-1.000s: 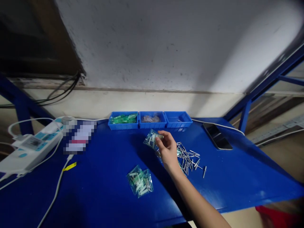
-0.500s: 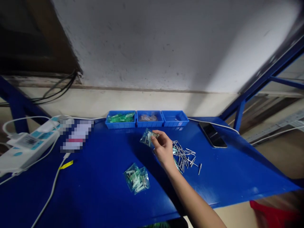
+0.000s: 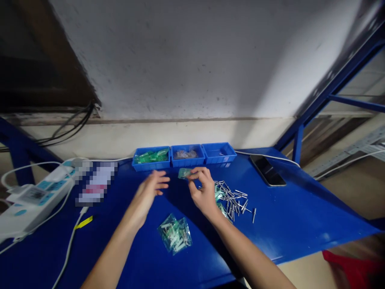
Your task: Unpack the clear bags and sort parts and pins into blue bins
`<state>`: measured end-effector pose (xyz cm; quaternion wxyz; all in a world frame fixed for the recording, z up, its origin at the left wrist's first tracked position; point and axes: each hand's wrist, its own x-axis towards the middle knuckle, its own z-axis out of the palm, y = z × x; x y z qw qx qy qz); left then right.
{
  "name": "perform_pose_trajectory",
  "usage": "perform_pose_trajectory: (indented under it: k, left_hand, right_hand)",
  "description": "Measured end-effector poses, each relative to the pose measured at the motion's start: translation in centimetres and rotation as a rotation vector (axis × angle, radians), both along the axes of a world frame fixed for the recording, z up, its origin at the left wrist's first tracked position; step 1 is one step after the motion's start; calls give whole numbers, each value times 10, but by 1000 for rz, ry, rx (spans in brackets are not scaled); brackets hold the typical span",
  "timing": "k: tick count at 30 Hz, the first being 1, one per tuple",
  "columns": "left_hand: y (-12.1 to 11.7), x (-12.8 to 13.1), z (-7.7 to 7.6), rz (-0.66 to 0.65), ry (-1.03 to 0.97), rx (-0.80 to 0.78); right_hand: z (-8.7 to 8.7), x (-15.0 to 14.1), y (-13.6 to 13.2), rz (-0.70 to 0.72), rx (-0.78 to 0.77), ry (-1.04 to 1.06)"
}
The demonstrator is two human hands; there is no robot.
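Note:
My right hand [image 3: 203,192] pinches a small clear plastic bag [image 3: 184,173] at its top, above the blue table [image 3: 300,224]. My left hand [image 3: 148,192] hovers just left of that bag with its fingers apart and nothing in it. Close to me lies a bundle of filled clear bags [image 3: 175,233]. To the right of my right hand is a loose pile of metal pins [image 3: 233,197], with another bag partly under it.
Three small blue bins [image 3: 185,155] line the table's back edge: green bags in the left one, clear bags in the middle. A dark phone [image 3: 267,170] lies at the right. A white power strip [image 3: 33,194] with cables sits at the left.
My left hand has come into view and reached up beside the bag. My right hand has kept the small bag and shifted slightly left.

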<state>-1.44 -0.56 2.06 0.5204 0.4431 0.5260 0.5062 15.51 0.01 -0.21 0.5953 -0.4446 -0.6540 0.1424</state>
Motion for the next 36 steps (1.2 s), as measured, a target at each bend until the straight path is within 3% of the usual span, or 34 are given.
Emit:
perform_pose_trajectory:
  k: [3,6,10,13,15,18,23,27,32,36]
  left_hand:
    - [13,12,-7,-152,-136,-135]
    - [16,15,-15,-109,-148,11]
    - [5,5,-23,49,229,390]
    - [-3,0,-24,-69,586,713]
    - [-5,1,-24,-138,717,799]
    - [-5,3,-25,-144,690,672]
    - [-3,4,-28,-179,187,188]
    - [-4,10,-32,-170,-3,64]
    - [-8,16,-38,-88,152,132]
    - [8,-3,-29,132,522,473]
  right_hand:
    - [-3,-3,1,71,70,-114]
    - [-6,-3,-1,113,16,-154]
    - [-2,-2,-7,190,-301,-17]
    - [0,-3,-10,344,-543,205]
    - [-1,-4,-10,352,-602,320]
    - [-5,-5,-11,259,-548,343]
    - [-10,-4,-15,172,-249,55]
    - [-13,-4,-20,195,-91,-126]
    - [-15,-6,-23,238,-117,-109]
    - [-14,-6,-17,137,-170,-39]
